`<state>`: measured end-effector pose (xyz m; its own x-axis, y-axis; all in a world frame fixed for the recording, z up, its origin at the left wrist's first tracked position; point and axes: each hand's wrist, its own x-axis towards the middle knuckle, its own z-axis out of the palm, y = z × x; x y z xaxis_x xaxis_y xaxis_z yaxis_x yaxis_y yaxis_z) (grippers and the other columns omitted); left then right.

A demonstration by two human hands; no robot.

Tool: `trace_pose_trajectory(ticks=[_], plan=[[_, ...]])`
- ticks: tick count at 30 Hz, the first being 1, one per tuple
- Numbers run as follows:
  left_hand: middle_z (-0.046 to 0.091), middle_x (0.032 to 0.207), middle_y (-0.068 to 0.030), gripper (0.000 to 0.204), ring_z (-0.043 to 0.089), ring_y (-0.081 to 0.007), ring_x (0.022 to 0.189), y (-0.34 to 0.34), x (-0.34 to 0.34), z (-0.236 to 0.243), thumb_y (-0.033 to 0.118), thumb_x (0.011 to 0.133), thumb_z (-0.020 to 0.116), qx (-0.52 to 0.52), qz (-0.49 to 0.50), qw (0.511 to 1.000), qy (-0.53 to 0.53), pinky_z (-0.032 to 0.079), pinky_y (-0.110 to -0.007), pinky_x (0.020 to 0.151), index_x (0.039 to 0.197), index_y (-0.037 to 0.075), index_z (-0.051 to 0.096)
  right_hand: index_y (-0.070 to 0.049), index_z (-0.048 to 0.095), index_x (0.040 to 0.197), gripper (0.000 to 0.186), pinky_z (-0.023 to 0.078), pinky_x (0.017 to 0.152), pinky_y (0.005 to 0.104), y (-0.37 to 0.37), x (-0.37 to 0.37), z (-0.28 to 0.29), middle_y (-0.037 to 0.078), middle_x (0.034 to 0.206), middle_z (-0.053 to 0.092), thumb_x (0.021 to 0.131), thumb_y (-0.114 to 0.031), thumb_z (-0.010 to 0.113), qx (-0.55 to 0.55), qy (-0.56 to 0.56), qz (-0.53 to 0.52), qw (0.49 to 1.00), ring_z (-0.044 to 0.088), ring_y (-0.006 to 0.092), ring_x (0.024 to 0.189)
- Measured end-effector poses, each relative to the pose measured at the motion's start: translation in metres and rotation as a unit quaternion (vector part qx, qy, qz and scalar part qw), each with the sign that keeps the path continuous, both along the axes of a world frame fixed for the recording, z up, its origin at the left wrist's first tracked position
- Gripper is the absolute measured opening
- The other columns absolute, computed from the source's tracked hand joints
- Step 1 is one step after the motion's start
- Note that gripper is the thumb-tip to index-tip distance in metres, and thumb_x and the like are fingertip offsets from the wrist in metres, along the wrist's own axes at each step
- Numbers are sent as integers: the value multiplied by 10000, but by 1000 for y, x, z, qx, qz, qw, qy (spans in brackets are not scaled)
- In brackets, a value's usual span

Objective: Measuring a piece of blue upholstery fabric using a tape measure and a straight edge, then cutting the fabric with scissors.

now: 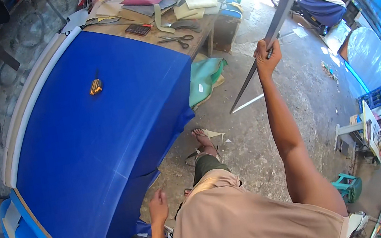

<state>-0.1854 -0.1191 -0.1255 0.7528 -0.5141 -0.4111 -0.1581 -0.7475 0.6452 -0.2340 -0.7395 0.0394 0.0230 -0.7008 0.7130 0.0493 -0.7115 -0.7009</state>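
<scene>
Right hand (268, 57) grip clamps long dark straightedge (271, 36); left hand (158, 206) loose beside blue fabric (99, 138)

Black calculator (138, 29) on far workbench (197, 35)

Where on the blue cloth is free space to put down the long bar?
The blue cloth is bare below the yellow tape measure, toward the left hand. The table's far end, around the scissors and calculator, is crowded.

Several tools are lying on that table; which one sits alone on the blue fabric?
The small yellow tape measure lies alone on the blue fabric. The scissors and the dark calculator rest on bare wood at the table's far end.
</scene>
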Motion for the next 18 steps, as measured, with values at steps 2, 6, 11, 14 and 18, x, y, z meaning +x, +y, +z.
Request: trace_pose_trajectory(ticks=[2,6,11,14,18], plan=[[733,1029,-161,314,692,-315,897,-42,32,16,201,1011,563,-53,59,997,-26,537,-397,807,1249,21,661,-53,607,964,276,458,528,283,-43,27,-20,44,673,619,1027,-319,640,-17,105,-7,994,552,151,511],[669,689,-49,217,583,-151,591,-189,121,30,143,1013,564,-182,112,970,-120,479,-285,599,1045,-3,722,-34,652,944,207,490,625,314,-142,89,-64,58,740,701,999,-232,671,-3,278,30,960,636,181,608],[694,736,-81,232,623,-157,618,-413,219,37,186,1002,596,-199,197,955,94,517,-273,600,1001,-4,728,-45,649,941,171,465,616,309,-229,148,-122,53,750,687,1000,-206,661,115,375,72,917,600,175,629],[714,768,-100,281,637,-157,601,-532,277,27,195,1009,583,-215,175,947,162,535,-274,561,967,-45,723,-47,645,937,165,456,612,313,-265,183,-141,48,750,674,995,-199,669,131,317,113,932,569,171,623],[737,807,-153,388,690,-290,654,-643,348,8,325,968,643,-34,112,993,19,564,-381,618,945,-53,727,-45,649,946,167,454,611,316,-291,219,-162,49,746,669,992,-203,679,141,317,129,929,564,179,619]])
